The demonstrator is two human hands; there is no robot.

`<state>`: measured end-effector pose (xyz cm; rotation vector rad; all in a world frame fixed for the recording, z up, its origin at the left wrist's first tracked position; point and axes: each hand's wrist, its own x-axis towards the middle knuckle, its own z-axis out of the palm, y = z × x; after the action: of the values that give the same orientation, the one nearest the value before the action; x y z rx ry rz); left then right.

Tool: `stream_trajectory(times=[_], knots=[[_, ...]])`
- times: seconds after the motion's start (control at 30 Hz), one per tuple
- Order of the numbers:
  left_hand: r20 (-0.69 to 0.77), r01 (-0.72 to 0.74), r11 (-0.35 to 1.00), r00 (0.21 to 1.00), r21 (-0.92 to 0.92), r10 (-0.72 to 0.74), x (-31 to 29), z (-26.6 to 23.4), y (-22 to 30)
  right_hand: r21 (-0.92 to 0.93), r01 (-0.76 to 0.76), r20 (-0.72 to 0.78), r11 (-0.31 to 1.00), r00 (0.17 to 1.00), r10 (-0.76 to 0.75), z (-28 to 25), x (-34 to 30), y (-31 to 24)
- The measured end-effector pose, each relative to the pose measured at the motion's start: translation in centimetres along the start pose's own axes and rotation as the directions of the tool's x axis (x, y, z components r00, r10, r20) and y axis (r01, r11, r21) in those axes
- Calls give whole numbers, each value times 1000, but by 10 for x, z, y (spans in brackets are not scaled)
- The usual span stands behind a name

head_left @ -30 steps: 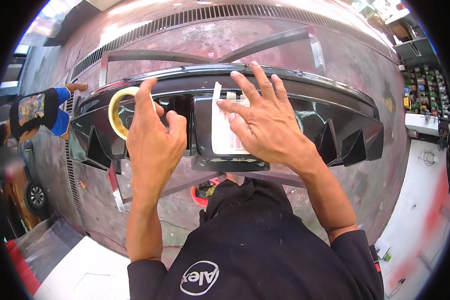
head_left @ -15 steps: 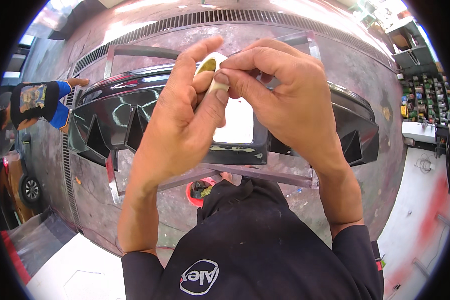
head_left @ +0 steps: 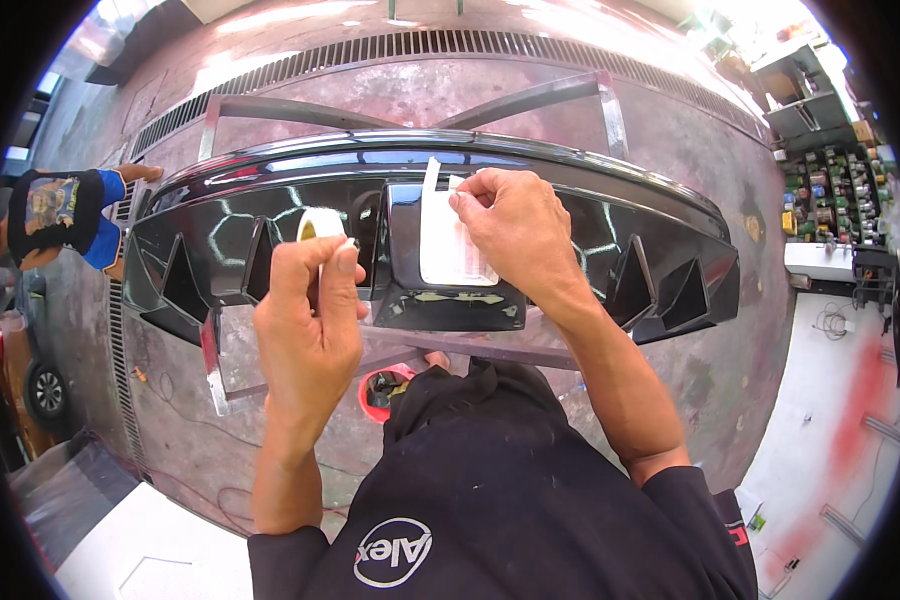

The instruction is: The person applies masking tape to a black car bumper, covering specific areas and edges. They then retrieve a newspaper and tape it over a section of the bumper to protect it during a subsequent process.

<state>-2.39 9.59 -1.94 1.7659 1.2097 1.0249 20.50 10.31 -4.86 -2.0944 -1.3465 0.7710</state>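
My left hand (head_left: 315,310) is closed around a roll of pale masking tape (head_left: 322,226), pinched between thumb and fingers above the left part of a glossy black car bumper (head_left: 570,190). Over the bumper's raised middle section, my right hand (head_left: 518,225) pinches a pale strip of masking tape (head_left: 454,184), partly hidden by the fingers. Under that hand a white rectangular patch (head_left: 438,262) covers the middle section. A narrow white strip sticks up past its upper left corner. Chipped pale marks show on the black edge just below the patch.
The bumper rests on a metal stand (head_left: 232,355). A red bucket (head_left: 372,400) stands on the floor near my feet. At the left, another person (head_left: 60,215) in a black shirt bends over. Shelves of cans (head_left: 835,195) and a white surface (head_left: 820,400) are on the right.
My hands have parted. The left has lowered to the left with the tape roll, while the right has come down to the white patch with a strip of tape.
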Motion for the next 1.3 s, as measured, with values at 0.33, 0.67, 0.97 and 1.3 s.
stream_trajectory(times=[0.33, 0.67, 0.97, 1.3], knots=[[-71, 60, 996, 995, -73, -65, -29, -8, -25, -239, 4, -82, 971, 996, -24, 7, -2, -6], [-169, 108, 990, 978, -95, -123, -55, -37, -39, -320, -56, -164, 946, 986, 3, -10, 9, 9], [-220, 132, 972, 960, -193, -174, -77, -42, -40, -351, 110, -95, 930, 984, -152, 3, 4, -4], [-223, 176, 948, 945, -264, -237, -123, -42, -55, -118, 398, -302, 910, 858, -415, -3, -15, -12]])
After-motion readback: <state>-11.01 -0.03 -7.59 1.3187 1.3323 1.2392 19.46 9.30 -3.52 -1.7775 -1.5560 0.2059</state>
